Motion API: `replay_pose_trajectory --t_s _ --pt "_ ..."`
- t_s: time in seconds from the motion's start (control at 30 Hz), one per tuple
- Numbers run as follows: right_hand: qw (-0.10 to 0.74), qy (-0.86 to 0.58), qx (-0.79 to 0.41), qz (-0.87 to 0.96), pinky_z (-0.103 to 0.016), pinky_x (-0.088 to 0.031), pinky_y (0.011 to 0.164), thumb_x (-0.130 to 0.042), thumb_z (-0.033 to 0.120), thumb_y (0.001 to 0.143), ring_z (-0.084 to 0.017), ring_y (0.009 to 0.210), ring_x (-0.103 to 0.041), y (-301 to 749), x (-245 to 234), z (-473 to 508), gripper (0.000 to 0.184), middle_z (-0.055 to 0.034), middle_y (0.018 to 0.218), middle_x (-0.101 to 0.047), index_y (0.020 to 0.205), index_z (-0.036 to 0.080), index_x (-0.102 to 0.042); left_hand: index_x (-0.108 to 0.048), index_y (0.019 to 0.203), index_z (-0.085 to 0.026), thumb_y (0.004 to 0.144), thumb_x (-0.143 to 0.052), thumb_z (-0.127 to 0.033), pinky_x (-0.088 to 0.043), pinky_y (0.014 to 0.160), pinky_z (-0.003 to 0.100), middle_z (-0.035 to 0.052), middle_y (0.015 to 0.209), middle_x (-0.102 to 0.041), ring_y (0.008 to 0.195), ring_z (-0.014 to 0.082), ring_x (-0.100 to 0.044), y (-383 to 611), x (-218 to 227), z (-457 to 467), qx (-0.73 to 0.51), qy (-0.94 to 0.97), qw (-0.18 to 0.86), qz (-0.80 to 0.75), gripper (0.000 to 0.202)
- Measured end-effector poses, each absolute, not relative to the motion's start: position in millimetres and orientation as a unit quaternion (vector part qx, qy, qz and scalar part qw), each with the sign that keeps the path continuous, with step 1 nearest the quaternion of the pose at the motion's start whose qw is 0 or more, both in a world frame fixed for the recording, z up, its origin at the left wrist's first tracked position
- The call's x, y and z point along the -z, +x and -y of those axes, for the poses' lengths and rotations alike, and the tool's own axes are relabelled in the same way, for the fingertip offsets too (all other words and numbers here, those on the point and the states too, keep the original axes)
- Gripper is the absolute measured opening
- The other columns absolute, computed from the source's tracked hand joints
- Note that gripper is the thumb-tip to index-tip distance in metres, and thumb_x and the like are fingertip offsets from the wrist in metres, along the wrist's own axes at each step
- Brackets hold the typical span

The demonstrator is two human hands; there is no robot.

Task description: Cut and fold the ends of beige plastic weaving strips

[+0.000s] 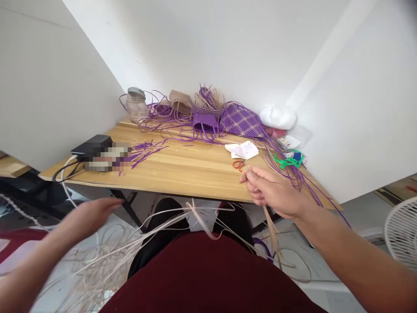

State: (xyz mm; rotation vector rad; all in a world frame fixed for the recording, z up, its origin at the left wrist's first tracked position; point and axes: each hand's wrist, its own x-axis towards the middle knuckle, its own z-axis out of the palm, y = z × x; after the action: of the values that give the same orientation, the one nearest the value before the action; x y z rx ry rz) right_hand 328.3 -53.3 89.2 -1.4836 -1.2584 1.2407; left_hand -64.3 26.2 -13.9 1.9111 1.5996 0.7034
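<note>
My right hand [269, 189] is closed around a bunch of beige weaving strips [273, 232], which hang down below it in front of the table's front edge. My left hand [99, 213] is held out at the left, slightly blurred, its fingers stretched out and holding nothing that I can see. Between the hands, a loose knot of pale strips [192, 208] lies over my lap, its long ends trailing to the floor at the left. Just beyond my right hand, orange-handled scissors [238, 164] rest on the table, partly under a white paper [243, 150].
Woven purple baskets [243, 121] and a beige woven piece [180, 102] stand along the back of the wooden table [182, 171], beside a glass jar [137, 106]. Purple offcuts [146, 154] lie at the left near a black box [93, 147]. A white fan [402, 232] is at the right.
</note>
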Motion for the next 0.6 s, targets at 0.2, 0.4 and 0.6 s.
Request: replay_pose_trajectory --t_s 0.2,0.4,0.6 --pt "0.438 -0.521 -0.525 0.51 -0.019 -0.018 0.044 -0.05 0.048 0.095 -0.006 0.05 -0.022 295.9 -93.4 45.6 0.033 0.0056 0.065 -0.03 0.097 0.016 -0.057 -0.063 0.128 -0.021 0.092 -0.055 -0.042 -0.055 0.079 0.033 0.0124 0.124 -0.068 0.117 0.0272 -0.06 79.0 6.9 -49.5 -0.231 0.692 0.649 -0.217 0.042" --pt "0.518 -0.458 -0.536 0.485 -0.021 -0.019 0.045 -0.049 0.044 0.096 -0.006 0.05 -0.022 289.0 -98.1 39.8 0.034 0.0041 0.069 -0.032 0.111 0.017 -0.064 -0.065 0.122 -0.019 0.09 -0.061 -0.044 -0.054 0.078 0.029 0.0155 0.122 -0.065 0.112 0.0255 -0.061 158.6 -20.4 -2.6 -0.232 0.52 0.822 -0.03 0.041" --pt "0.631 -0.394 -0.525 0.413 -0.019 -0.024 0.044 -0.06 0.043 0.09 -0.006 0.049 -0.023 287.3 -96.5 36.0 0.027 0.0058 0.064 -0.031 0.085 0.017 -0.059 -0.072 0.091 -0.013 0.085 -0.065 -0.05 -0.051 0.068 0.025 0.0077 0.074 -0.066 0.069 0.0147 -0.062 170.1 -17.8 7.9 -0.281 0.495 0.816 -0.101 0.037"
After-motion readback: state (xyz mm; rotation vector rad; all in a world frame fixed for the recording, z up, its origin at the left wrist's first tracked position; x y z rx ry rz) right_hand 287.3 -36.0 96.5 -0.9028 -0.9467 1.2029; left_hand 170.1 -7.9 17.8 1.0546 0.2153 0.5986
